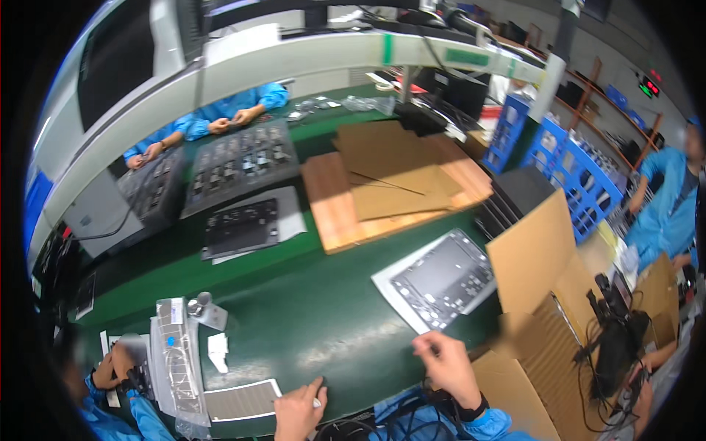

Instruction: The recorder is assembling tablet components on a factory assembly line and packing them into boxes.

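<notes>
My left hand (298,413) rests on the green table's near edge with a finger stretched out. It lies beside a white-bordered sheet with grey-brown strips (241,401). A small white bit shows by its thumb, too small to name. My right hand (452,373) is raised over the near edge, thumb and forefinger brought together in a pinch. Whatever those fingertips hold, if anything, cannot be made out. Just beyond them lies a flat grey panel with black and white small parts (445,275), on a white sheet.
A clear bag of strips (175,360), metal-capped bottles (207,312) and a white scrap (218,353) lie left. An open cardboard box (533,257) stands right. Farther off are a wooden board (327,213) with cardboard, a dark panel (239,229) and parts trays (239,165). Co-workers sit around.
</notes>
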`<state>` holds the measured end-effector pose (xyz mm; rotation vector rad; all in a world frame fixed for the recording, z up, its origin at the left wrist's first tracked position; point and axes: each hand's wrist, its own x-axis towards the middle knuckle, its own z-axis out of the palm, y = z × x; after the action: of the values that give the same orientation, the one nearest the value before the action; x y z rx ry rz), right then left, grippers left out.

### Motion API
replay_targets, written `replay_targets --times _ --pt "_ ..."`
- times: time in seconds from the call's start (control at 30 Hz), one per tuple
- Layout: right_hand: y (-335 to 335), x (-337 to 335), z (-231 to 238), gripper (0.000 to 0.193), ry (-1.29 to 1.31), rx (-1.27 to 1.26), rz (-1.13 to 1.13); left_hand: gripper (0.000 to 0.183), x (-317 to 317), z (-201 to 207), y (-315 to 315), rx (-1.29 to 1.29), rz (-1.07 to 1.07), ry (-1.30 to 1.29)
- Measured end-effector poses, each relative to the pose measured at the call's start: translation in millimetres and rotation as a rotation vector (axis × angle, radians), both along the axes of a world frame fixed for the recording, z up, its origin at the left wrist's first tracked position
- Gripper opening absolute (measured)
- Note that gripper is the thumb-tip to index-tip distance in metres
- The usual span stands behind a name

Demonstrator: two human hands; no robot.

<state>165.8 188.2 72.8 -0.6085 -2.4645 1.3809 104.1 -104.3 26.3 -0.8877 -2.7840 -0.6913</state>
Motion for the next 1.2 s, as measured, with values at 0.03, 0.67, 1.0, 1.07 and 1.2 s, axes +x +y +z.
replay_targets --times 0.03,0.67,1.0,1.07,1.2 --pt "20 18 -14 0.019 0.044 -0.006 -0.184 0.018 -9 3 16 0.008 -0.040 -0.035" --pt "130 -5 -103 0.061 -0.111 -0.096 -0.329 0.052 -196 -27 249 -0.214 -0.393 -0.221" --pt "74 -20 -70 0.028 0.233 -0.317 0.129 0.040 -100 -17 113 0.020 -0.098 -0.419" --pt "65 -31 -47 0.023 0.206 -0.539 0.415 0.038 -97 -31 80 0.433 0.028 -0.791" --pt "39 -65 -40 0.024 0.150 -0.649 0.692 0.044 -67 -31 31 1.372 0.339 -1.326"
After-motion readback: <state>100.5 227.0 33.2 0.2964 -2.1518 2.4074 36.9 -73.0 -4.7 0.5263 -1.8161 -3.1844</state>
